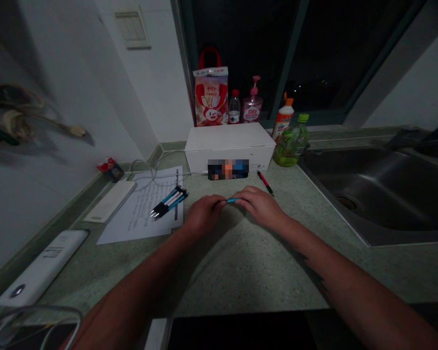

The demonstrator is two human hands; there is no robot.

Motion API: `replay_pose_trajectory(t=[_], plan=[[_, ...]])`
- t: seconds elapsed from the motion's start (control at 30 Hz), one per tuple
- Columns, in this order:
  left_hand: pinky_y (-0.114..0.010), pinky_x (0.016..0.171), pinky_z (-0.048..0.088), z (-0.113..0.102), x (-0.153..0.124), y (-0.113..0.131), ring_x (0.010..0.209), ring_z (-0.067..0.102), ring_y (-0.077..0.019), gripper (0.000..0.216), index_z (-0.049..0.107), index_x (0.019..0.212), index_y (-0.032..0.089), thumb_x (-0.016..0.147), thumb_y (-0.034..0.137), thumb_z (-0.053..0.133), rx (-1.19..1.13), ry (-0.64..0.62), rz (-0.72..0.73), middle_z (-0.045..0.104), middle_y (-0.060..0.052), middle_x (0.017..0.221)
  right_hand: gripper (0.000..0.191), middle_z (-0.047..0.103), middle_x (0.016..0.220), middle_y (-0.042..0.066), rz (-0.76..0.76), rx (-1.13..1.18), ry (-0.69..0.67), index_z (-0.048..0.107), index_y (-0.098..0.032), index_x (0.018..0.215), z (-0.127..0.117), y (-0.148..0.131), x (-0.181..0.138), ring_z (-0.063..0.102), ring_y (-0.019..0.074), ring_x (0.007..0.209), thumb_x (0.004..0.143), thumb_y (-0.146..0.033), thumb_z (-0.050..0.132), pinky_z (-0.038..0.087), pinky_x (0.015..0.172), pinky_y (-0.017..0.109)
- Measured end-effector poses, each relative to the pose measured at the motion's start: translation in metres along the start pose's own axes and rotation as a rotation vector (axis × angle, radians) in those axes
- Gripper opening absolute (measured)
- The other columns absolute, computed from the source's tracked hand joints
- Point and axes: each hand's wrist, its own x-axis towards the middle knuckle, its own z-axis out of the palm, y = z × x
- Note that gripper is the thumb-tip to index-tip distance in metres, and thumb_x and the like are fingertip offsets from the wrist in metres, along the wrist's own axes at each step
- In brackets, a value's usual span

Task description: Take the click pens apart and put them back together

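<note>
Over the middle of the counter, a blue pen (pixel 232 200) lies level between my two hands. My left hand (pixel 204 214) pinches its dark end, and the fingers of my right hand (pixel 261 206) are closed on its other end, which they partly hide. To the left, several blue, white and black pens (pixel 170 201) lie bunched on a printed sheet of paper (pixel 131 226). A red and black pen (pixel 265 183) rests alone on the counter beyond my right hand.
A phone (pixel 228 170) leans on a white box (pixel 229 146). Behind stand a red bag (pixel 210 99) and bottles, with a green bottle (pixel 292 143) beside the box. A steel sink (pixel 397 194) is at right. White power banks and a cable (pixel 164 155) lie left.
</note>
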Motion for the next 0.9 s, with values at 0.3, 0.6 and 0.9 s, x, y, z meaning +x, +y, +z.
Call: replay_pose_trajectory(t=[0.3,0.6,0.9], plan=[[-0.036,0.083,0.053,0.006,-0.002,-0.001,0.092,0.073,-0.0240,0.025,0.075,0.115,0.025,0.097,0.028,0.059,-0.055,-0.046,0.025,0.081,-0.005,0.102,0.016,0.074,0.107,0.008,-0.044,-0.031,0.044,0.076,-0.024,0.110,-0.004,-0.002,0.000,0.066,0.0244,0.105,0.104,-0.024,0.061,0.049,0.093,0.038],[-0.041,0.089,0.055,0.008,-0.002,-0.005,0.097,0.072,-0.0265,0.021,0.079,0.108,0.024,0.096,0.023,0.061,0.101,0.009,0.070,0.081,-0.008,0.105,0.023,0.076,0.101,0.009,-0.003,-0.062,-0.080,0.079,-0.025,0.110,0.002,-0.006,0.001,0.068,0.0245,0.099,0.106,-0.028,0.057,0.051,0.089,0.037],[-0.037,0.078,0.054,0.010,-0.002,0.000,0.082,0.073,-0.0232,0.021,0.075,0.098,0.022,0.099,0.028,0.056,-0.031,-0.070,-0.027,0.080,-0.006,0.092,0.013,0.074,0.106,0.010,-0.071,-0.145,-0.001,0.077,-0.023,0.107,-0.002,-0.011,0.000,0.065,0.0264,0.104,0.102,-0.024,0.065,0.048,0.092,0.041]])
